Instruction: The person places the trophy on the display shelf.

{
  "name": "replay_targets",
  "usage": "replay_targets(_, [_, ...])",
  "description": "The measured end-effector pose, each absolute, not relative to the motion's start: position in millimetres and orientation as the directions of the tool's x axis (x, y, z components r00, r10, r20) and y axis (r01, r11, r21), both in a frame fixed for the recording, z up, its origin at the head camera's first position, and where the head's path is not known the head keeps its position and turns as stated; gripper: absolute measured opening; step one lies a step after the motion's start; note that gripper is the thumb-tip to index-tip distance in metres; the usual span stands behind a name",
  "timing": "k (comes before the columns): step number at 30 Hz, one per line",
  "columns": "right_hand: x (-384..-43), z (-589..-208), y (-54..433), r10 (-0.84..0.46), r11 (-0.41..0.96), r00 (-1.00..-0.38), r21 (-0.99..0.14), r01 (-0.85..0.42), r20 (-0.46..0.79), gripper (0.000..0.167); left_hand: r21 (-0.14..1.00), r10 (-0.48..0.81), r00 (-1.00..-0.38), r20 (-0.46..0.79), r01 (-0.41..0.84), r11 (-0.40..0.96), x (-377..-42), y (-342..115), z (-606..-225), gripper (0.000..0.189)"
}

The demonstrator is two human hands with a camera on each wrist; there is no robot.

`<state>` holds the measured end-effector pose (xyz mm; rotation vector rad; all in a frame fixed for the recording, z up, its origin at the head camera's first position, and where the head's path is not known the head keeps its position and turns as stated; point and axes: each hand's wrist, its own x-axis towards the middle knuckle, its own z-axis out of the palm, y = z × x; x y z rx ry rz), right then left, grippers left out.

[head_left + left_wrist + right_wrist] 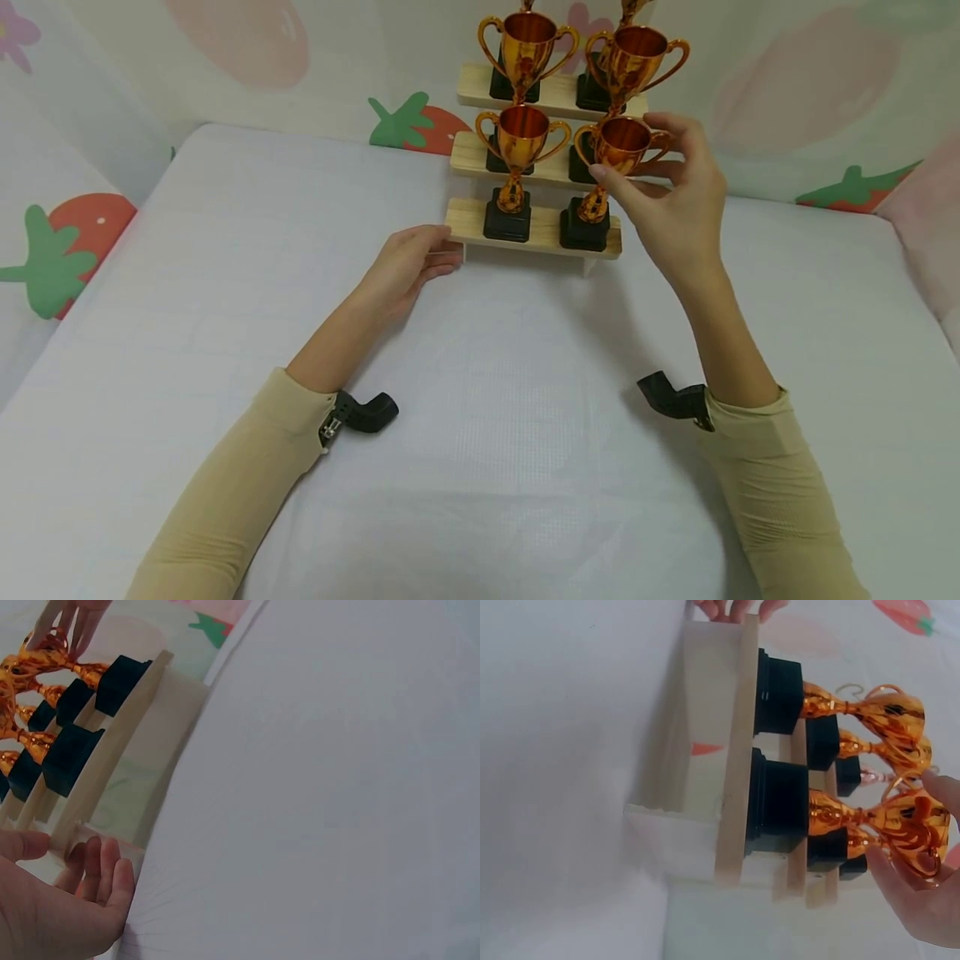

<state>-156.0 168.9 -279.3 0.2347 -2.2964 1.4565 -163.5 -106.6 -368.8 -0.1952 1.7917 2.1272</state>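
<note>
A three-step wooden display stand (pixel 545 227) bears several gold trophies with black square bases. My left hand (pixel 408 265) grips the left end of its lowest step. In the left wrist view, the thumb of that left hand (pixel 60 919) lies against the board's end, and the other fingers curl beneath. My right hand (pixel 681 204) holds the cup of the front right trophy (pixel 622 143) between thumb and fingers. That trophy's black base (pixel 784 802) sits on the lowest step in the right wrist view. Beside it stands the front left trophy (pixel 522 137), untouched.
Behind the held trophy, more trophies (pixel 633 60) stand on the higher steps; the topmost are cut off by the frame. A white cloth (pixel 487 400) covers the table. Strawberry-print fabric (pixel 247 50) hangs close behind the stand. Black curved devices (pixel 371 414) are worn at both wrists.
</note>
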Motion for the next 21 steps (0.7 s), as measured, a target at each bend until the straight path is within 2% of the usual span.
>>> replay_targets(10, [-147.4, -276.2, 193.6, 0.067, 0.466, -0.928, -0.834, -0.297, 0.367, 0.059, 0.917, 0.177, -0.922, -0.344, -0.37, -0.148, -163.5, -101.3, -369.3, 0.045])
replay_targets(21, [-140.7, -288.0, 229.9, 0.082, 0.553, -0.942, -0.802, -0.228, 0.325, 0.05, 0.914, 0.2, -0.915, -0.349, -0.38, -0.144, -162.3, -101.8, -367.7, 0.045])
